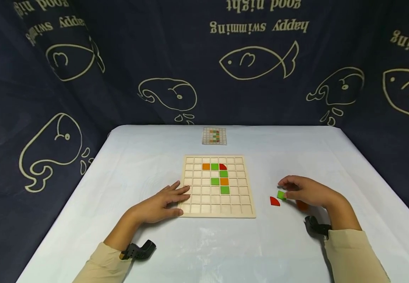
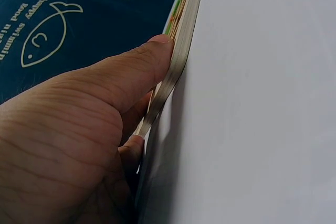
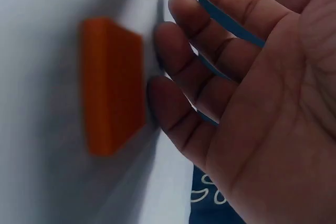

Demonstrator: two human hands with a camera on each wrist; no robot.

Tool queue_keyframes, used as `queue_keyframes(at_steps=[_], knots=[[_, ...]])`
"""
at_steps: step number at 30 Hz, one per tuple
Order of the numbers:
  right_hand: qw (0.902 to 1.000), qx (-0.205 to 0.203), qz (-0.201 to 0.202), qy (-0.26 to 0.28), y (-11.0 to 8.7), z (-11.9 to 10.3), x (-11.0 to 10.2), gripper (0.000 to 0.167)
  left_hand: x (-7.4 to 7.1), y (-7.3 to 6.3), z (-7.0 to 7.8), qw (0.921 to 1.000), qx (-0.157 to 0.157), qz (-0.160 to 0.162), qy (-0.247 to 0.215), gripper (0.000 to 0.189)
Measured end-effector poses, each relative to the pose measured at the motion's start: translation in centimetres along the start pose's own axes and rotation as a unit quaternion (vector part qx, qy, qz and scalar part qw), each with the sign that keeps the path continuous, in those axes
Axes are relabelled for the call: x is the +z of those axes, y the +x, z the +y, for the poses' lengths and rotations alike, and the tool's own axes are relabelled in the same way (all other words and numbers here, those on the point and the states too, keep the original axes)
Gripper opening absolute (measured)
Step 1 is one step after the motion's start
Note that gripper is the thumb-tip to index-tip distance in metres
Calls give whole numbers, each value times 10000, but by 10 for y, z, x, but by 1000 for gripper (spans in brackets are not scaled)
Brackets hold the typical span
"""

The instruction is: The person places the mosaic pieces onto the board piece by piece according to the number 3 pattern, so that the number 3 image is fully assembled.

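Note:
A pale wooden grid board [image 1: 209, 199] lies on the table with orange, green and red pieces set in several cells. My left hand [image 1: 163, 202] rests at its left edge, fingers spread over the border and thumb at the near left corner. In the left wrist view, the thumb lies along the board's side [image 2: 181, 51]. My right hand [image 1: 308, 190] hovers low right of the board, fingers loosely bent. Its thumb tip overlaps a green square tile [image 1: 280, 195] in the head view. A red quarter-circle piece [image 1: 274, 201] lies beside that tile. An orange square tile [image 3: 113, 87] sits under the palm.
A small card [image 1: 214, 136] showing a coloured grid pattern lies behind the board. White cloth [image 1: 148, 157] covers the table, and a dark curtain [image 1: 204, 98] with fish and whale drawings hangs behind it. Each wrist wears a black band.

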State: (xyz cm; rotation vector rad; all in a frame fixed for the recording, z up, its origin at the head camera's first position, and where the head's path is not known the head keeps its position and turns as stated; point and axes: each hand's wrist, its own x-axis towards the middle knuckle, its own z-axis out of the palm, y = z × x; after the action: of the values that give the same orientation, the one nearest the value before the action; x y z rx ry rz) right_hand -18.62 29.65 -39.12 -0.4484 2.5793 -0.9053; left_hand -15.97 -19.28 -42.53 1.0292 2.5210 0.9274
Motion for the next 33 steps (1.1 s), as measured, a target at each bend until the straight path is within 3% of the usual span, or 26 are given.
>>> queue_keyframes(at_steps=[17, 25, 33], knots=[[9997, -213, 33, 59, -4, 11, 8, 36, 0, -1, 0, 10000, -25, -6, -63, 56], [9994, -178, 281, -102, -2, 10, 9, 28, 1, 2, 0, 10000, -49, -9, -42, 56], [9991, -170, 374, -41, 0, 12, 11, 31, 1, 1, -2, 10000, -29, -33, -19, 56]])
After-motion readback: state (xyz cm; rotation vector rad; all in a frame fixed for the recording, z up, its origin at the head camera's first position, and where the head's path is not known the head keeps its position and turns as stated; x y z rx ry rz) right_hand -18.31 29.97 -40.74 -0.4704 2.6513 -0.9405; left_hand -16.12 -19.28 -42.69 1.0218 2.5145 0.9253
